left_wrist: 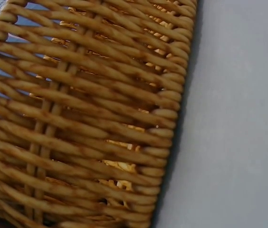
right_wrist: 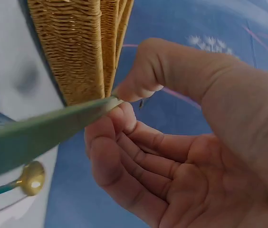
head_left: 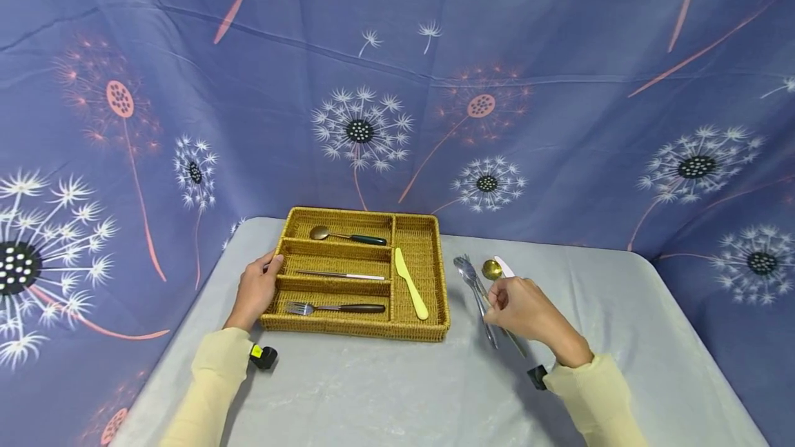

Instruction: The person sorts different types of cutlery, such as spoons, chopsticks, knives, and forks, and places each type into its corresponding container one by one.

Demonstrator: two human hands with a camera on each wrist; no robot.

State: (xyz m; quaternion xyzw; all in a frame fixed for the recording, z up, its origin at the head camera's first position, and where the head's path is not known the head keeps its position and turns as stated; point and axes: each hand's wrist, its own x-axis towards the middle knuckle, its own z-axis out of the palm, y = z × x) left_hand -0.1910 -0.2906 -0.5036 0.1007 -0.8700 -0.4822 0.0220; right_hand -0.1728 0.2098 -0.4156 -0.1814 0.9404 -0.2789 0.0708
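My left hand (head_left: pixel 254 292) holds the left end of a woven wicker cutlery tray (head_left: pixel 354 328), thumb at its rim. In the left wrist view the tray's wickerwork (left_wrist: pixel 91 114) fills most of the picture. Right of the tray, my right hand (head_left: pixel 524 309) pinches the tip of a flat green tapering utensil (right_wrist: pixel 39 133) between thumb and forefinger; its kind cannot be told. Beneath and beside that hand lie a gold spoon (head_left: pixel 492 269), silver forks (head_left: pixel 464 269), possibly more than one, and a whitish utensil (head_left: pixel 504 266), partly hidden by the hand.
In the tray's compartments lie a dark-handled spoon (head_left: pixel 354 237), a chopstick-like slim utensil (head_left: pixel 348 275), a black-handled fork (head_left: pixel 348 308) and a yellow knife (head_left: pixel 410 285). A grey cloth covers the table (head_left: pixel 373 392). Behind hangs a blue dandelion-print curtain (head_left: pixel 261 130).
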